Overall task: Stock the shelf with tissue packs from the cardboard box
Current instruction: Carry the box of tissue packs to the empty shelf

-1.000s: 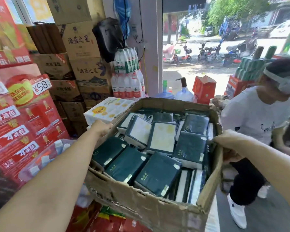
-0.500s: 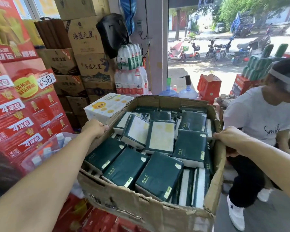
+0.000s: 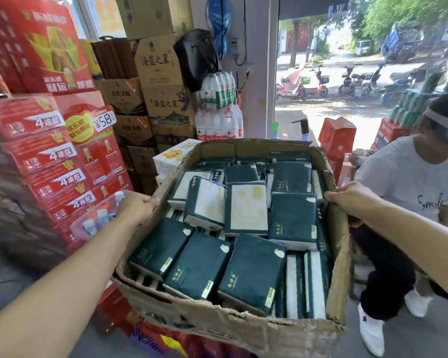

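A worn, open cardboard box (image 3: 243, 329) fills the middle of the view, held up in front of me. Several dark green tissue packs (image 3: 251, 272) lie packed inside it, some flat, some on edge, a few showing a pale face. My left hand (image 3: 137, 206) grips the box's left rim, fingers curled over the edge. My right hand (image 3: 351, 198) grips the right rim the same way. No shelf for the packs can be made out.
Red gift cartons (image 3: 47, 156) stack high at the left, brown boxes (image 3: 163, 96) and bottled water packs (image 3: 219, 107) behind. A person in a white shirt (image 3: 414, 187) crouches close at the right. A white tissue carton (image 3: 173, 157) sits beyond the box's left corner.
The box has shifted slightly leftward and nearer the red cartons; both hands keep their grip on its rims.
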